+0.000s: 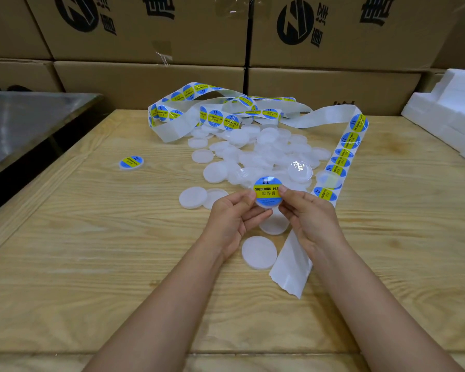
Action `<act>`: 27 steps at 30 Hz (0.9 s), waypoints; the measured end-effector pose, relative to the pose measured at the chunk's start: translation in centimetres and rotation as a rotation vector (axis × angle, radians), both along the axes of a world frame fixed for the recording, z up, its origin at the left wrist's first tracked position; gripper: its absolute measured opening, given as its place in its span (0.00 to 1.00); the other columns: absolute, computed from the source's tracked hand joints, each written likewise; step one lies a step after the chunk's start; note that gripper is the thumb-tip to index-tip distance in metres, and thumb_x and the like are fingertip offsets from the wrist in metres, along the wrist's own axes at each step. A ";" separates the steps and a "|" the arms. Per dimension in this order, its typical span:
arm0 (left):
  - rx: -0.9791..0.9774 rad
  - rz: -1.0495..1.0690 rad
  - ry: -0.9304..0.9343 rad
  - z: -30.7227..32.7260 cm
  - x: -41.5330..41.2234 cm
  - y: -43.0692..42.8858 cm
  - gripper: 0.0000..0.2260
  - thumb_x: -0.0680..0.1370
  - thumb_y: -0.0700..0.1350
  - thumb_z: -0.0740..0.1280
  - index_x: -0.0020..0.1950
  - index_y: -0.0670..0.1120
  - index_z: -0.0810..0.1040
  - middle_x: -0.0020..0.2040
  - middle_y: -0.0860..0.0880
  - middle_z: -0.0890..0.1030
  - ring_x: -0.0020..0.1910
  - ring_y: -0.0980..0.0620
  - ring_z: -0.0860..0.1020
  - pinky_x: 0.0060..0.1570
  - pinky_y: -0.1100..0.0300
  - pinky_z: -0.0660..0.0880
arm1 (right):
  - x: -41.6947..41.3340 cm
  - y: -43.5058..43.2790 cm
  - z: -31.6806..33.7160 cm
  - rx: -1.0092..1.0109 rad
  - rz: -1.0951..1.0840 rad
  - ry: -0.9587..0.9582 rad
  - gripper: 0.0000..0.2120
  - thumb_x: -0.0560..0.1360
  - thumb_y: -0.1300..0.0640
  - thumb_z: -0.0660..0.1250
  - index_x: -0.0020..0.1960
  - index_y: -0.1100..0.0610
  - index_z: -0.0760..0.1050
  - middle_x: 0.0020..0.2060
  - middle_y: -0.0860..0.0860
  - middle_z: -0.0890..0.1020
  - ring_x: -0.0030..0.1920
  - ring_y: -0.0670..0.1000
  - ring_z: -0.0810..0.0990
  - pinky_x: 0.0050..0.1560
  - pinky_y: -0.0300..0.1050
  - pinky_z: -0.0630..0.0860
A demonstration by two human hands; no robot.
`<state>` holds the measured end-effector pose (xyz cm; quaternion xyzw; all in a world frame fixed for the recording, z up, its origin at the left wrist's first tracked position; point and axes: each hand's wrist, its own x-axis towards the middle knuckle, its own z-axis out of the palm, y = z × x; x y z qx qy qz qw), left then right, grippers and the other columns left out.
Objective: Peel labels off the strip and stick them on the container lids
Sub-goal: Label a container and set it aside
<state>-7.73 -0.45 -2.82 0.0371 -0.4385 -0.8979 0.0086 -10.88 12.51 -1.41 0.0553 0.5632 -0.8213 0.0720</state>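
Between both hands, above the wooden table (91, 277), I hold a white round lid (268, 193) with a blue and yellow soldering-paste label on its face. My left hand (232, 216) pinches its left edge with thumb and fingers. My right hand (308, 214) pinches its right edge, the thumb lying on the label. The label strip (345, 149) runs from a tangled heap at the back down the right side to a bare white end (290, 267) under my right wrist. A pile of plain white lids (255, 151) lies behind my hands. One labelled lid (131, 162) sits apart at the left.
Single plain lids lie near my hands (259, 252) and left of them (193, 197). Stacked cardboard boxes (151, 81) wall off the back. A metal tabletop (24, 122) stands at the left, and white foam blocks (451, 114) sit at the right edge.
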 end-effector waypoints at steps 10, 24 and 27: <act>-0.024 0.017 -0.004 0.0 0.0 0.1 0.09 0.79 0.39 0.61 0.52 0.35 0.78 0.45 0.40 0.84 0.45 0.47 0.84 0.42 0.60 0.80 | 0.3 -0.4 -0.4 0.149 -0.103 0.126 0.06 0.71 0.60 0.72 0.37 0.59 0.79 0.34 0.54 0.81 0.38 0.49 0.79 0.47 0.41 0.77; 0.047 0.047 -0.029 0.0 -0.1 0.5 0.10 0.78 0.38 0.62 0.54 0.31 0.75 0.42 0.39 0.83 0.41 0.47 0.84 0.39 0.60 0.80 | 0.7 -1.3 -1.1 0.497 -0.268 0.490 0.05 0.74 0.58 0.69 0.50 0.52 0.77 0.37 0.42 0.80 0.38 0.41 0.79 0.41 0.32 0.74; -0.008 0.026 -0.008 -0.1 0.0 0.6 0.08 0.79 0.38 0.61 0.49 0.35 0.78 0.41 0.41 0.84 0.41 0.48 0.84 0.39 0.60 0.80 | 0.4 -1.5 -1.4 0.453 -0.317 0.459 0.03 0.75 0.57 0.69 0.43 0.56 0.76 0.35 0.43 0.80 0.38 0.41 0.79 0.41 0.31 0.74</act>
